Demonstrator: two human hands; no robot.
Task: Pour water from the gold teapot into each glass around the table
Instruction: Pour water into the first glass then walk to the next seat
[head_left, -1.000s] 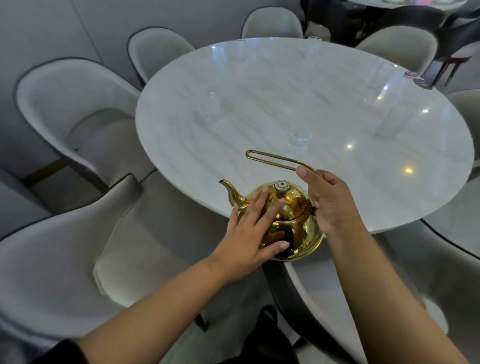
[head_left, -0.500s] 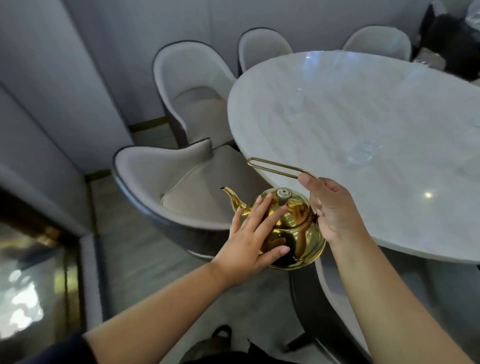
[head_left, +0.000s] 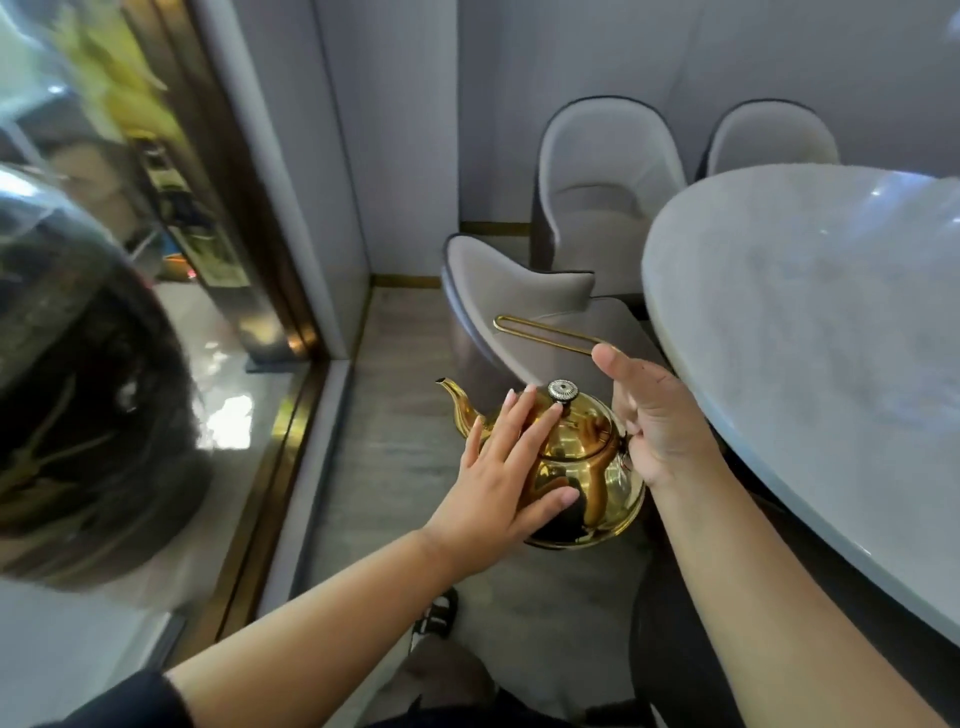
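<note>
The gold teapot (head_left: 587, 457) hangs upright in the air over the floor, left of the table, its spout pointing left. My right hand (head_left: 654, 415) grips the base of its long wire handle, which sticks out to the upper left. My left hand (head_left: 504, 467) lies flat against the pot's left side, fingers spread up to the lid knob. The white marble table (head_left: 810, 332) fills the right side. No glass can be made out on its blurred top.
Three grey padded chairs (head_left: 524, 306) stand along the table's left and far edge. A glass wall with a gold frame (head_left: 249, 218) runs along the left and reflects a person's head. Wooden floor lies between the wall and the chairs.
My view has swung left, away from the table toward the glass wall. The teapot has stayed in both hands with the same hold, now over the floor instead of beside the table edge.
</note>
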